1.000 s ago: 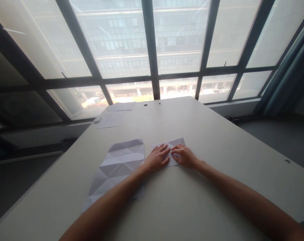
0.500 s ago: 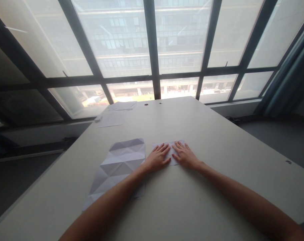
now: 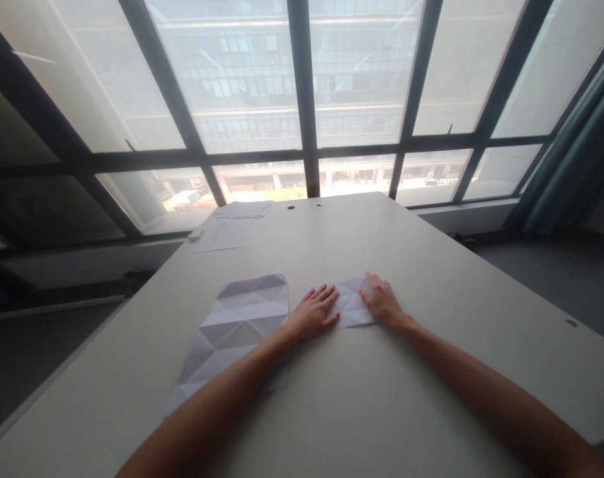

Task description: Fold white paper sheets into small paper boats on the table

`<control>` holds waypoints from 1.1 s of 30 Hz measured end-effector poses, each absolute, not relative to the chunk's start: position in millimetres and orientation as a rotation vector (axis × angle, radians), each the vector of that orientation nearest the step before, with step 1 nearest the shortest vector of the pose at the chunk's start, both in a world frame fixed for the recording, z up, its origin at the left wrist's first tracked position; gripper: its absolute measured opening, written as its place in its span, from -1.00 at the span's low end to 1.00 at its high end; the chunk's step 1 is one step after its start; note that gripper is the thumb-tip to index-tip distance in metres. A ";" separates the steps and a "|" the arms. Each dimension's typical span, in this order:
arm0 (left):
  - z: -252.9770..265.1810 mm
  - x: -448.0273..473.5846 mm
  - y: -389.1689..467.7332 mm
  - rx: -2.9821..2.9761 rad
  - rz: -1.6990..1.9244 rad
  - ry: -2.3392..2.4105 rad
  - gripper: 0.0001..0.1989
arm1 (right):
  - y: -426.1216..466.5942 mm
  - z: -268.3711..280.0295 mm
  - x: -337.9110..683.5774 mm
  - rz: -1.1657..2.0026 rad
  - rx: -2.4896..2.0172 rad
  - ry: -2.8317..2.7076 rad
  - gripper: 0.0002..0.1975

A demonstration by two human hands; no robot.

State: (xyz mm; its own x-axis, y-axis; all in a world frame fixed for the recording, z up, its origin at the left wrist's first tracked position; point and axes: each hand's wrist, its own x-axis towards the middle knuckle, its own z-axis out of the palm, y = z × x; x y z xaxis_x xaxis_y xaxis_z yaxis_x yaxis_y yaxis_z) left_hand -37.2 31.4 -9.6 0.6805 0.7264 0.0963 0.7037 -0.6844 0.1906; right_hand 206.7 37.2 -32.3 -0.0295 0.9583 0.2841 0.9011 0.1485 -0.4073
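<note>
A small folded sheet of white paper lies flat on the white table, with crease lines across it. My left hand rests flat on its left part, fingers spread. On its right edge lies my right hand, fingers stretched forward and palm down, covering that end. To the left, partly under my left forearm, is a larger creased sheet of paper with a grid of diagonal folds.
Several loose sheets of paper lie at the table's far left corner, with another sheet and a small whitish object nearer. Dark-framed windows rise behind the table. A blue curtain hangs at right.
My right hand has slid rightward over the folded paper to its right edge, uncovering the creased middle. My left hand has stayed in place.
</note>
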 end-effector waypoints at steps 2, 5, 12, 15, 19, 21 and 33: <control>-9.7 -37.2 31.4 2.752 0.239 1.180 -0.39 | 36.0 -29.5 205.5 0.181 -1.749 -1.917 -0.42; -10.0 -37.6 31.4 2.756 0.239 1.182 -0.40 | 36.4 -26.9 206.1 0.200 -1.684 -1.884 -0.45; -10.0 -38.0 31.1 2.766 0.242 1.183 -0.40 | 38.3 -25.3 207.5 0.242 -1.460 -1.770 -0.48; -9.4 -37.8 30.8 2.765 0.240 1.180 -0.39 | 36.0 -21.3 205.9 0.248 -1.391 -1.731 -0.48; -9.0 -37.5 30.7 2.764 0.239 1.183 -0.40 | 32.9 -16.2 203.8 0.250 -1.321 -1.712 -0.46; -9.0 -37.4 30.7 2.764 0.239 1.182 -0.39 | 32.2 -15.2 203.1 0.244 -1.293 -1.710 -0.46; -7.4 -37.1 29.9 2.760 0.210 1.192 -0.38 | 26.3 -11.4 198.5 0.256 -1.004 -1.812 -0.79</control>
